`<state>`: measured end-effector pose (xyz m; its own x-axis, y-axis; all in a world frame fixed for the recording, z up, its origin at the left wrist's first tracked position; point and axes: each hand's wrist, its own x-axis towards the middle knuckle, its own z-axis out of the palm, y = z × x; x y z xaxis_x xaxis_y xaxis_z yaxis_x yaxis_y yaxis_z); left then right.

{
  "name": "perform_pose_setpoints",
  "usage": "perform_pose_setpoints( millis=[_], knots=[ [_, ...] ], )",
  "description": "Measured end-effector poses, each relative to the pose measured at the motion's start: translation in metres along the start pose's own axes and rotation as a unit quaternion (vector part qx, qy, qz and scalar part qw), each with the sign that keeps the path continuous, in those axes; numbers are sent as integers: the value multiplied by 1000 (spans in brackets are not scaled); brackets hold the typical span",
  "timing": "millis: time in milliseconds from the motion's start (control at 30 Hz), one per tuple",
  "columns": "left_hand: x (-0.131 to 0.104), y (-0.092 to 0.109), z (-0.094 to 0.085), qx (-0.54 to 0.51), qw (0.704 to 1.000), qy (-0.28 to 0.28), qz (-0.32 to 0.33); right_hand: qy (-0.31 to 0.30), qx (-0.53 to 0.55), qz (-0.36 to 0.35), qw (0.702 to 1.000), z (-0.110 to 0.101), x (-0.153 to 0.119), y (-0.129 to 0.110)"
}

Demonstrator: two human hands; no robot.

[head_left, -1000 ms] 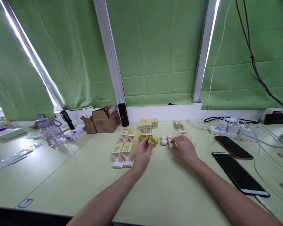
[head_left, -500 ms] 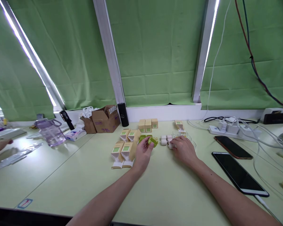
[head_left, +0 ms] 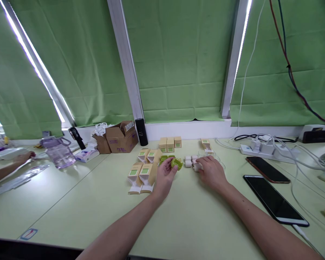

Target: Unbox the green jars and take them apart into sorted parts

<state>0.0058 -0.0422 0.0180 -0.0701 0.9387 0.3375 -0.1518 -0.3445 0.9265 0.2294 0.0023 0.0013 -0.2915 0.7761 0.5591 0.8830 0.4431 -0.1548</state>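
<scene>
Pinched between the thumb and fingers of my left hand [head_left: 165, 177] is a small green plastic holder [head_left: 177, 164], tilted. More green pieces [head_left: 165, 157] lie just behind those fingers. My right hand [head_left: 211, 171] bends over a group of small white rounded blocks [head_left: 188, 163], with its fingertips closed on the nearest one [head_left: 197, 167]. Left of my left hand stand several small kraft boxes with open flaps [head_left: 144, 173], each with a green window. Part of a clear plastic item [head_left: 219, 160] shows behind my right hand.
Small boxes [head_left: 170, 144] and another open box [head_left: 206, 145] stand behind. Two phones [head_left: 274, 198] and a power strip [head_left: 268, 151] with cables lie to the right. At left are a water bottle [head_left: 58, 153], a carton [head_left: 121, 139] and a co-worker's hand [head_left: 24, 157].
My left hand has turned the green holder slightly and shifted it a little to the right. My right hand stays nearly in place. The co-worker's hand has reached further in at the left.
</scene>
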Motion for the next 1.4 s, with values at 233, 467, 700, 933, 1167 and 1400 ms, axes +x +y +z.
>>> perform_pose_setpoints(
  millis=[233,467,700,933,1167,1400],
  knots=[
    [-2,3,2,-59,997,-50,8,116,133,-49,983,-4,-3,-15],
    [-9,10,6,-69,992,-108,13,129,340,-33,931,-8,-13,-55],
    [-14,14,9,-50,988,-143,12,93,438,13,894,0,-13,-56],
    [-16,15,9,-19,992,-125,9,78,463,28,883,-4,-11,-56],
    [-11,8,6,31,996,-83,3,67,495,40,865,-2,-13,-55],
    [-9,5,7,100,992,-75,28,27,567,27,823,-5,-14,-59]
  ],
)
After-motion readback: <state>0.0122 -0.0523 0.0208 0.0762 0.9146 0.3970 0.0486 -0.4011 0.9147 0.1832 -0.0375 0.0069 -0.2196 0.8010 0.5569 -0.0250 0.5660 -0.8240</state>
